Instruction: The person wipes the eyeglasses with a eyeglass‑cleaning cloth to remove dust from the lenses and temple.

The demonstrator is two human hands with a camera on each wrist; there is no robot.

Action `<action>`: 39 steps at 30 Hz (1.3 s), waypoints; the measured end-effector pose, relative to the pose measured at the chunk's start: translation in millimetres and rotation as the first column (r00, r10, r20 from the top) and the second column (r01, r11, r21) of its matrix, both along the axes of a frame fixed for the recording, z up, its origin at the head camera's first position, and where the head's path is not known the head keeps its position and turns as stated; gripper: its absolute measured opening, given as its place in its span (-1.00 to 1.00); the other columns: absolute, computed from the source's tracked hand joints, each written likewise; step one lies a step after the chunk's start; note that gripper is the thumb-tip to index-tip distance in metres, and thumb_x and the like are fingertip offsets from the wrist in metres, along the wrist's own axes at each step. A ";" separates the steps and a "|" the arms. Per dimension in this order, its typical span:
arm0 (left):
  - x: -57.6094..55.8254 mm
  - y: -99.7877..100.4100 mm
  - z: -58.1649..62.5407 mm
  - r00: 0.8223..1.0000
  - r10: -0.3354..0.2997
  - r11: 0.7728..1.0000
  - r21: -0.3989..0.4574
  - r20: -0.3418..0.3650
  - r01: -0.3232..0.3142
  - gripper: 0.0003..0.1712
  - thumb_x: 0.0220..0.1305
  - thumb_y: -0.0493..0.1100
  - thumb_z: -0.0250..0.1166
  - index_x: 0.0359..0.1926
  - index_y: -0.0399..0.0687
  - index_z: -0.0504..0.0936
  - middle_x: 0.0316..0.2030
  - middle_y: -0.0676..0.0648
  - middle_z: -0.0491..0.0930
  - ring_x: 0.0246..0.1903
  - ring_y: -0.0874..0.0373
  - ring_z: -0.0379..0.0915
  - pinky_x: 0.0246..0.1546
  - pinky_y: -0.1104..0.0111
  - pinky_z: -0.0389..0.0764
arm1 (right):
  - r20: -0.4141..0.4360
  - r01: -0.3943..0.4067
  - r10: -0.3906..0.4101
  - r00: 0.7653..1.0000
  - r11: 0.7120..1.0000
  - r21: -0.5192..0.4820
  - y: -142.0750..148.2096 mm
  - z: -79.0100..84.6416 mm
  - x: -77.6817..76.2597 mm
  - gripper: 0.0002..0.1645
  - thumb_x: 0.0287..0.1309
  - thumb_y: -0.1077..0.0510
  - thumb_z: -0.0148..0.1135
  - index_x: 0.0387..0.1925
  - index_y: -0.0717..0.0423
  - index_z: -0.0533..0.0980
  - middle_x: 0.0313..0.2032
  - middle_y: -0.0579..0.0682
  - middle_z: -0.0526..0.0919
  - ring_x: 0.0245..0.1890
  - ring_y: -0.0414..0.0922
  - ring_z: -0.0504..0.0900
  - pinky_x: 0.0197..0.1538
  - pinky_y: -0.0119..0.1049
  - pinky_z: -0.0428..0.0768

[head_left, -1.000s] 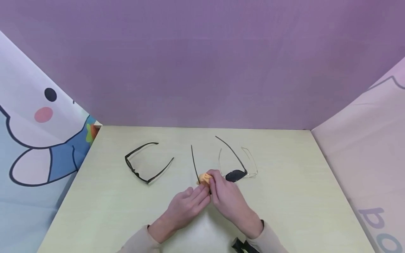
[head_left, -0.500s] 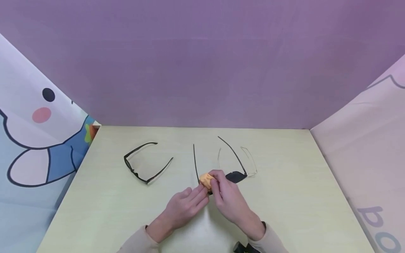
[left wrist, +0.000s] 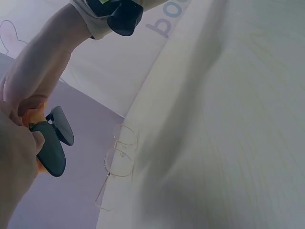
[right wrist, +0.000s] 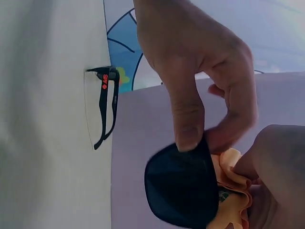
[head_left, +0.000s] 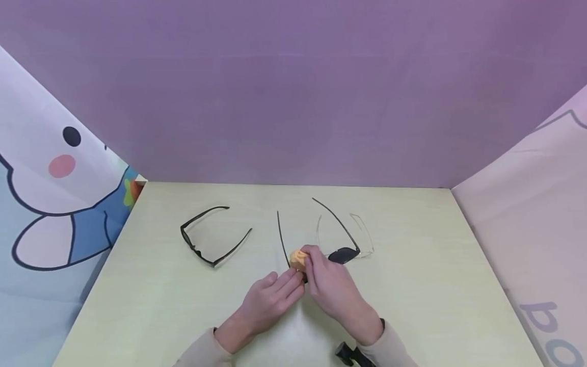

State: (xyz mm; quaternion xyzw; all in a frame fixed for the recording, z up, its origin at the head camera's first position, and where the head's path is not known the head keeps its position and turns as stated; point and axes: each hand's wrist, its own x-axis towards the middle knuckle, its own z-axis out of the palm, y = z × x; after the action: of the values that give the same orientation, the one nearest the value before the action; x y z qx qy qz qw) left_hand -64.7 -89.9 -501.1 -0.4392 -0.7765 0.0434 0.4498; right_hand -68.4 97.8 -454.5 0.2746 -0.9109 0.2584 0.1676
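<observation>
A pair of dark-lensed sunglasses (head_left: 343, 255) is held off the table, its thin temples pointing away from me. My left hand (head_left: 272, 298) pinches the edge of one dark lens (right wrist: 181, 186) between thumb and fingers, as the right wrist view shows. Bunched in my right hand (head_left: 335, 293) is an orange cloth (head_left: 298, 260), which lies against that same lens. In the left wrist view both lenses (left wrist: 51, 148) face the camera, and part of the cloth shows behind them. The fingers partly hide the frame's middle.
Black-framed glasses (head_left: 197, 251) rest unfolded on the pale table (head_left: 151, 306) at the left. Thin gold wire glasses (left wrist: 119, 175) lie on the table beyond the sunglasses, to the right. A black device (head_left: 346, 354) sits at my right wrist. A purple wall (head_left: 293, 102) bounds the back.
Both hands keep their holds. The cloth shifts slightly against the lens, and the sunglasses sway a little to the right and back left.
</observation>
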 end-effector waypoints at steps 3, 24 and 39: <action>-0.4 -0.3 0.3 1.000 -0.005 1.000 0.006 -0.003 0.005 -0.62 0.57 -0.28 -0.12 -0.22 0.03 0.64 -0.10 0.09 0.74 -0.05 0.23 0.63 -0.23 0.42 0.50 | -0.008 0.003 -0.003 1.000 1.000 0.020 3.3 -1.8 -0.4 -0.77 0.36 0.34 0.18 0.02 0.25 0.45 -0.45 -0.05 0.65 -0.64 -0.27 0.42 -0.63 -0.48 0.39; 1.6 -0.9 -0.8 1.000 0.005 1.000 -0.002 0.002 -0.005 -0.66 0.56 -0.24 -0.09 -0.22 0.04 0.63 -0.07 0.10 0.73 -0.03 0.22 0.60 -0.23 0.43 0.49 | 0.139 -0.022 0.047 0.989 0.983 -0.182 5.8 1.7 4.2 -0.82 0.44 0.31 0.12 0.02 0.15 0.48 -0.41 -0.10 0.63 -0.55 -0.34 0.41 -0.53 -0.49 0.45; 1.4 -0.7 -1.9 1.000 -0.020 1.000 0.012 0.011 0.020 -0.59 0.58 -0.25 -0.15 -0.16 0.02 0.67 -0.07 0.09 0.74 -0.04 0.21 0.61 -0.22 0.41 0.49 | 0.145 -0.042 0.059 0.988 0.992 -0.119 0.2 -5.5 6.7 -0.81 0.46 0.31 0.10 0.04 0.14 0.47 -0.29 -0.05 0.71 -0.42 -0.20 0.64 -0.41 -0.32 0.64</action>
State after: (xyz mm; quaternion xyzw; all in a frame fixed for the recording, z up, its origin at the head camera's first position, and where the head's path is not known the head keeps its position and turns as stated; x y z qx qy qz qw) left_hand -63.3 -90.6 -503.0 -0.4445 -0.7747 0.0319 0.4486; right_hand -61.7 98.0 -460.0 0.2675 -0.8970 0.3349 0.1083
